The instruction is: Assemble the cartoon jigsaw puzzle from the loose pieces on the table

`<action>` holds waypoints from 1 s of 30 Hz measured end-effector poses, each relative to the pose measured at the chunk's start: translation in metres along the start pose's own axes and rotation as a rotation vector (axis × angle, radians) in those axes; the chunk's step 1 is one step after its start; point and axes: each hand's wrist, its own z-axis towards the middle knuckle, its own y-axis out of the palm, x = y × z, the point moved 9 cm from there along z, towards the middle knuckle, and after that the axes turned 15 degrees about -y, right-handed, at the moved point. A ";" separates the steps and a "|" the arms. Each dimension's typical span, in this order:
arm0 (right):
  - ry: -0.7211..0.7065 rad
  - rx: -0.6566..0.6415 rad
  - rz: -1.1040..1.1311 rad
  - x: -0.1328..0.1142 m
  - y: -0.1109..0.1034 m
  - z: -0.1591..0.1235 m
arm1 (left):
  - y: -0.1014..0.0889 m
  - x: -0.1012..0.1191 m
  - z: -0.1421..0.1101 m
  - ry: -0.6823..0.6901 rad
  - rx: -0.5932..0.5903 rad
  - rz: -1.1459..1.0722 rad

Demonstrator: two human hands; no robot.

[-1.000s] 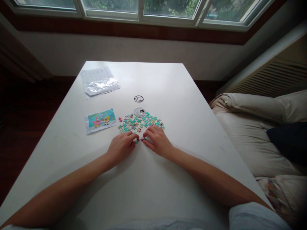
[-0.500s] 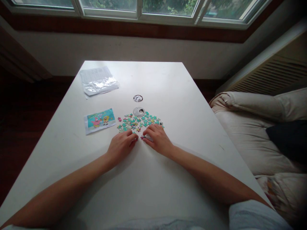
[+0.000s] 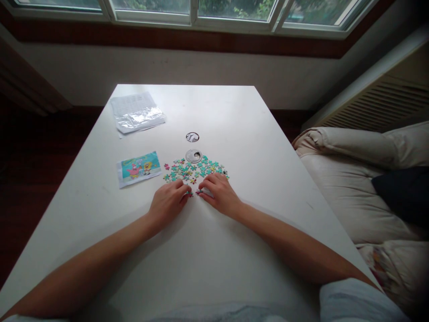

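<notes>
Pinched between the thumb and fingers of my left hand (image 3: 170, 197) is a small jigsaw puzzle piece (image 3: 191, 194), mostly covered by the fingertips. Facing it, my right hand (image 3: 219, 192) grips another small puzzle piece (image 3: 198, 192), dark pink where it shows. A narrow gap separates the two pieces, low over the white table. Just beyond my fingers lies a loose spread of puzzle pieces (image 3: 203, 167), mostly turquoise with some yellow and pink. A picture card (image 3: 140, 170) with cartoon figures on turquoise rests left of the pile.
A clear plastic sleeve with papers (image 3: 137, 112) lies at the far left of the white table (image 3: 214, 264). Two round inserts, a grey one (image 3: 191, 156) and a shiny one (image 3: 192, 137), sit behind the pieces. A cream sofa (image 3: 330, 188) stands along the right.
My left fingers have shifted slightly, and more of the piece at their tips shows. The right hand stays nearly where it was.
</notes>
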 end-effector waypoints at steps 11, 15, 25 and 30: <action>-0.012 0.007 0.000 0.000 0.000 0.000 | -0.004 0.001 0.001 -0.008 -0.006 -0.020; -0.019 0.009 -0.008 0.000 -0.001 0.000 | -0.006 0.003 -0.001 -0.010 0.038 0.062; -0.027 0.008 -0.025 -0.002 -0.001 0.001 | -0.015 0.017 -0.011 0.037 0.097 0.221; -0.019 0.002 -0.025 0.000 0.001 0.000 | -0.016 0.020 -0.013 0.076 0.103 0.246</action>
